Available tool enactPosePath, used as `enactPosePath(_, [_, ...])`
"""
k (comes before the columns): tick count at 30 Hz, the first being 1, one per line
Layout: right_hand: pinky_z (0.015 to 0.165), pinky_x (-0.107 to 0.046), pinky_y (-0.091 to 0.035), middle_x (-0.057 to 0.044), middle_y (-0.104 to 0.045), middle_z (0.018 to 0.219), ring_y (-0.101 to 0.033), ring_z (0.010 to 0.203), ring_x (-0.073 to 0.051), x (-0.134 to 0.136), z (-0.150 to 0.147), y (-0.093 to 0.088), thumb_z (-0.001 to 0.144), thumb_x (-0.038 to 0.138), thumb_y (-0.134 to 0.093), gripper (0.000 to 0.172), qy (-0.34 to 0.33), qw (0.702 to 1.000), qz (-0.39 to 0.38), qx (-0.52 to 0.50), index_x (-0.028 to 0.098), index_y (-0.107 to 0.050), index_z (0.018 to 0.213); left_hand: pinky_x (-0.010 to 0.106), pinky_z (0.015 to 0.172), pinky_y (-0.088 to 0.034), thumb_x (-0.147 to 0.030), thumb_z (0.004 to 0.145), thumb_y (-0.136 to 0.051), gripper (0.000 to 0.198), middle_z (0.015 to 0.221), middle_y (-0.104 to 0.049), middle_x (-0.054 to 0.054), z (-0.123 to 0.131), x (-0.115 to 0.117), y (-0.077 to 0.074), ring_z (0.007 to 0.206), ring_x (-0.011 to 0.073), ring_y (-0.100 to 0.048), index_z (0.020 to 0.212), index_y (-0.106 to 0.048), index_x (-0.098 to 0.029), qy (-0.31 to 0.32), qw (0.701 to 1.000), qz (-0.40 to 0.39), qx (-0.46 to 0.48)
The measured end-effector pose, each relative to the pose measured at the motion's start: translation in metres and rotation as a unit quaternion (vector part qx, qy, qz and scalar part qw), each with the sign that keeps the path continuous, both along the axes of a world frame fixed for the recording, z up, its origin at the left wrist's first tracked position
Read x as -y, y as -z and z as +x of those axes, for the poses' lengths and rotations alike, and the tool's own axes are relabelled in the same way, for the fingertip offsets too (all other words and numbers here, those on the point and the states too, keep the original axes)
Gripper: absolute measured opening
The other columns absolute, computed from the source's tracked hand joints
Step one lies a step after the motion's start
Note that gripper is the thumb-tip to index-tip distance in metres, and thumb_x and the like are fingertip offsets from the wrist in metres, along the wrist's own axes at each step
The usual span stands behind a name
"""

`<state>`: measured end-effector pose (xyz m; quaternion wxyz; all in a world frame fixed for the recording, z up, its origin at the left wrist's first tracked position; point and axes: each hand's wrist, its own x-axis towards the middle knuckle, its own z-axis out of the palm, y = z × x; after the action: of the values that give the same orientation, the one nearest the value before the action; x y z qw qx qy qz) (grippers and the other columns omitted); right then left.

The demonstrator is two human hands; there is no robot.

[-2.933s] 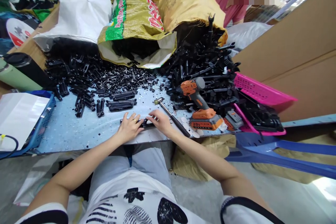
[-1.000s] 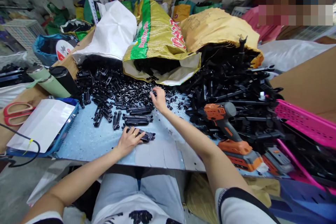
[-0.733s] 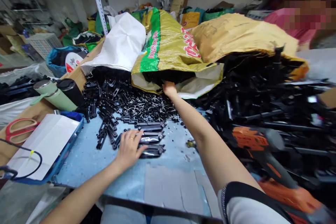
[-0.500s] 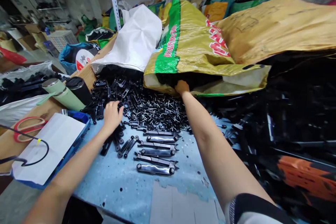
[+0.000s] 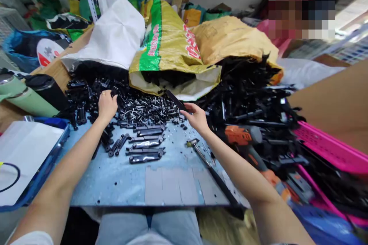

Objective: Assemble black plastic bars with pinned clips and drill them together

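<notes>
My right hand (image 5: 196, 116) pinches a long flat black plastic part (image 5: 176, 100) by its near end, in front of the yellow-green sack (image 5: 172, 59). To the left, my left hand (image 5: 107, 105) rests on a heap of small black parts (image 5: 86, 93), thumb apart from the fingers, fingertips partly hidden. Between the hands lies a pile of small pins with black heads (image 5: 143, 109). Below it, several long black pieces (image 5: 146, 157) lie in neat rows on the blue table (image 5: 94, 180). A few short black links (image 5: 118, 144) sit beside them.
A hammer (image 5: 212, 172) and an orange power drill (image 5: 244, 138) lie on the right, near a pink basket (image 5: 330, 149). White (image 5: 115, 26) and tan sacks (image 5: 230, 38) stand behind. Flasks (image 5: 28, 99) and a blue tray (image 5: 64, 134) are left. Another person is at the upper right.
My right hand has come out of the yellow-green sack with a long black part. My left hand stays on the heap. The view has swung to the right.
</notes>
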<state>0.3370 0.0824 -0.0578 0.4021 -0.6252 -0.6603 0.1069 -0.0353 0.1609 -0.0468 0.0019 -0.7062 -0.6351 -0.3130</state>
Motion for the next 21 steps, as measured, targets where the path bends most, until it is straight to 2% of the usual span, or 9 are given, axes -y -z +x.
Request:
enactPosePath(2, [0.08,-0.038,-0.049,-0.01,-0.066,0.101,-0.062,0.088,-0.022,0.059,0.005,0.009,0.082,0.041,-0.059,0.037,-0.008,1.0,0.012,0.006,0.017,-0.061,0.11,0.038,0.09,-0.043,-0.033,0.091,-0.042,0.028,0.104,-0.056,0.011,0.013,0.069,-0.003,0.098,0.0237,-0.053,0.107,-0.051,-0.012,0.125,0.992,-0.013,0.012])
enactPosePath(5, [0.081,-0.04,-0.048,-0.009,-0.067,0.098,-0.06,0.089,-0.023,0.149,0.013,0.025,0.086,0.036,-0.055,0.028,-0.06,0.993,0.01,0.099,0.02,-0.063,0.107,0.034,0.08,-0.047,-0.032,0.091,-0.042,0.021,0.096,-0.058,0.007,0.035,0.186,0.005,0.087,0.0202,-0.057,0.103,-0.052,-0.017,0.341,0.93,-0.137,-0.027])
enactPosePath(6, [0.079,-0.04,-0.048,-0.009,-0.067,0.097,-0.06,0.088,-0.023,0.176,0.015,0.03,0.088,0.033,-0.053,0.025,-0.092,0.987,0.0,0.135,0.021,-0.063,0.108,0.033,0.077,-0.048,-0.03,0.091,-0.042,0.019,0.094,-0.058,0.008,0.041,0.219,0.011,0.085,0.0203,-0.057,0.101,-0.053,-0.018,0.372,0.912,-0.166,-0.05])
enactPosePath(8, [0.076,-0.038,-0.048,-0.009,-0.067,0.095,-0.059,0.085,-0.022,0.22,0.016,0.039,0.091,0.026,-0.046,0.025,-0.145,0.968,-0.027,0.204,0.021,-0.062,0.11,0.034,0.073,-0.047,-0.026,0.091,-0.043,0.014,0.09,-0.058,0.008,0.052,0.264,0.026,0.084,0.0217,-0.056,0.096,-0.053,-0.017,0.369,0.903,-0.196,-0.102])
enactPosePath(11, [0.083,-0.04,-0.046,-0.013,-0.061,0.11,-0.055,0.099,-0.025,0.249,0.005,0.045,0.091,0.026,-0.045,0.032,-0.147,0.948,-0.054,0.277,0.018,-0.056,0.12,0.036,0.077,-0.046,-0.021,0.089,-0.044,0.012,0.092,-0.057,0.011,0.065,0.276,0.047,0.089,0.024,-0.055,0.095,-0.053,-0.014,0.319,0.912,-0.194,-0.17])
enactPosePath(13, [0.093,-0.043,-0.041,-0.016,-0.052,0.125,-0.048,0.113,-0.028,0.246,-0.011,0.044,0.089,0.027,-0.047,0.042,-0.129,0.943,-0.064,0.299,0.015,-0.047,0.13,0.037,0.08,-0.046,-0.02,0.088,-0.045,0.012,0.096,-0.056,0.012,0.071,0.265,0.054,0.092,0.0246,-0.053,0.094,-0.053,-0.013,0.295,0.919,-0.186,-0.186])
enactPosePath(15, [0.095,-0.043,-0.039,-0.017,-0.051,0.125,-0.047,0.114,-0.027,0.235,-0.029,0.042,0.087,0.02,-0.045,0.05,-0.138,0.937,-0.099,0.306,0.013,-0.039,0.136,0.038,0.082,-0.045,-0.019,0.088,-0.046,0.012,0.098,-0.056,0.012,0.075,0.254,0.056,0.094,0.0243,-0.053,0.094,-0.054,-0.013,0.28,0.927,-0.185,-0.165])
enactPosePath(18, [0.086,-0.038,-0.043,-0.015,-0.057,0.107,-0.053,0.102,-0.026,0.218,-0.054,0.038,0.079,0.015,-0.048,0.05,-0.114,0.937,-0.162,0.288,0.012,-0.044,0.129,0.037,0.084,-0.046,-0.02,0.088,-0.046,0.017,0.099,-0.056,0.011,0.078,0.258,0.054,0.094,0.0225,-0.054,0.101,-0.054,-0.012,0.275,0.94,-0.199,-0.047])
enactPosePath(21, [0.073,-0.035,-0.045,-0.012,-0.056,0.095,-0.055,0.088,-0.026,0.213,-0.074,0.035,0.073,0.027,-0.056,0.035,-0.033,0.952,-0.201,0.228,0.014,-0.054,0.105,0.035,0.083,-0.048,-0.023,0.088,-0.047,0.023,0.099,-0.057,0.009,0.084,0.279,0.048,0.093,0.0204,-0.057,0.107,-0.054,-0.014,0.284,0.93,-0.198,0.119])
